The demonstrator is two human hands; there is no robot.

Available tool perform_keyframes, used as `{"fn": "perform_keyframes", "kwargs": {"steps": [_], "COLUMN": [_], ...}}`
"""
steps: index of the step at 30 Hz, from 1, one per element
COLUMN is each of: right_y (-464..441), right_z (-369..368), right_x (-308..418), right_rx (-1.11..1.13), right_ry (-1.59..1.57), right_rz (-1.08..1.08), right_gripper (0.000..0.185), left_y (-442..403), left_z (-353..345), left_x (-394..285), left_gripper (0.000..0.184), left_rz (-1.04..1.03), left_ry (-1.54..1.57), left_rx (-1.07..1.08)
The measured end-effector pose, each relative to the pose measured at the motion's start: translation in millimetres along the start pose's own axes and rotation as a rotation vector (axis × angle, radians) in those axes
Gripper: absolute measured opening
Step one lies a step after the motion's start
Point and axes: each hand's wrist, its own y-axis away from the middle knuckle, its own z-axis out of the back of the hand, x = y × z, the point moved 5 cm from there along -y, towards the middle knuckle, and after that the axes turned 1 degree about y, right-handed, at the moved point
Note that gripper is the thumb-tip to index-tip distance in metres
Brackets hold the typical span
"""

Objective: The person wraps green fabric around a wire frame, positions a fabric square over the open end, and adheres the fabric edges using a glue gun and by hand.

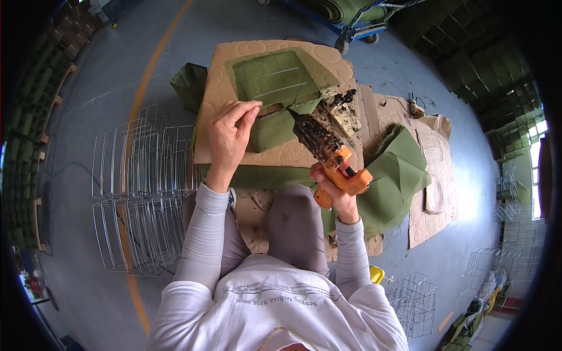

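Observation:
An orange glue gun (pixel 345 175), its front crusted with dark residue, is gripped in my right hand (pixel 335 190). Its tip points up and left at a green fabric piece (pixel 275 127) with a folded edge. My left hand (pixel 229 131) is over the cardboard-topped surface (pixel 225 64), thumb and forefinger pinched at the fabric's upper left edge; what lies between them is too small to tell. Beyond the fingers is a green fabric panel (pixel 272 76) with two pale wires across it. A residue-covered block (pixel 342 114) sits right of the gun's tip.
Wire frames (pixel 140 222) stand stacked on the left. Loose green fabric (pixel 392 181) drapes at the right, beside flat cardboard (pixel 448 193) on the floor. A blue cart (pixel 345 29) carries green rolls at the top. More wire frames (pixel 414 301) are at lower right.

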Motion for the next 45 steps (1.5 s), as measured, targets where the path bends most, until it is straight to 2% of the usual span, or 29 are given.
{"fn": "perform_keyframes", "kwargs": {"steps": [6,11,21,30,45], "right_y": [0,1,0,1,-2], "right_z": [-5,-1,-7,7,10], "right_x": [-2,-6,-2,-9,-2], "right_rx": [0.069,-0.02,0.038,-0.022,-0.042], "right_ry": [0.097,-0.03,0.048,-0.045,-0.087], "right_rz": [0.042,-0.001,0.037,-0.043,0.003], "right_gripper": [0.011,0.011,0.013,0.013,0.011], "left_y": [0,1,0,0,0], "left_z": [-1,1,-1,-1,-1], "left_x": [0,0,-1,2,0], "left_gripper": [0.009,0.009,0.009,0.009,0.009], "left_rz": [-0.009,-0.002,-0.019,-0.03,-0.013], "left_ry": [-0.006,0.002,-0.008,0.005,0.012], "left_rx": [-0.005,-0.005,-0.013,-0.019,-0.007]}}
